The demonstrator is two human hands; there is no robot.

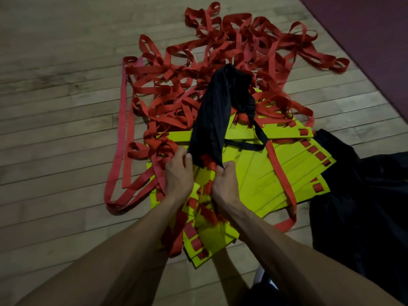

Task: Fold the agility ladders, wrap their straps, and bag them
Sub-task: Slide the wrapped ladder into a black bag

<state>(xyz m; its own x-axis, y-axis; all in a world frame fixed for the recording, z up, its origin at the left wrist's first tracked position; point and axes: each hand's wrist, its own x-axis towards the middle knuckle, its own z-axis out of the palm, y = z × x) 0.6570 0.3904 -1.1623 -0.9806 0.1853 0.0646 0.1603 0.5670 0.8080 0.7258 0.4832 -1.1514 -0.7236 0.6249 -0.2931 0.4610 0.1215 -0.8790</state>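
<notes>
Gripping the near edge of a black bag, the left hand pinches the fabric between thumb and curled fingers at the bag's left corner. The right hand grasps the same edge at its right corner, fingers curled round the cloth, with a red strap end showing just between the two hands. Both forearms reach in from the near edge of the view.

The bag rises from the hands and runs away toward the far side, narrow and creased, draped over the pile. A black drawcord loop hangs from its right side and lies on the rungs.

Under and just beyond the hands lie the yellow rungs of the agility ladders, flat plastic slats stacked and fanned out, overlapping, with short red strap sections threaded through slots at their ends. A second fan of rungs sits nearer, beneath the wrists.

The red straps spread in a loose tangle over the far half of the floor, with long loops trailing down the left side. The floor is pale wood planking.

To the right of the rungs lies a dark cloth heap; what it is cannot be told. A dark red mat edge crosses the far right corner.
</notes>
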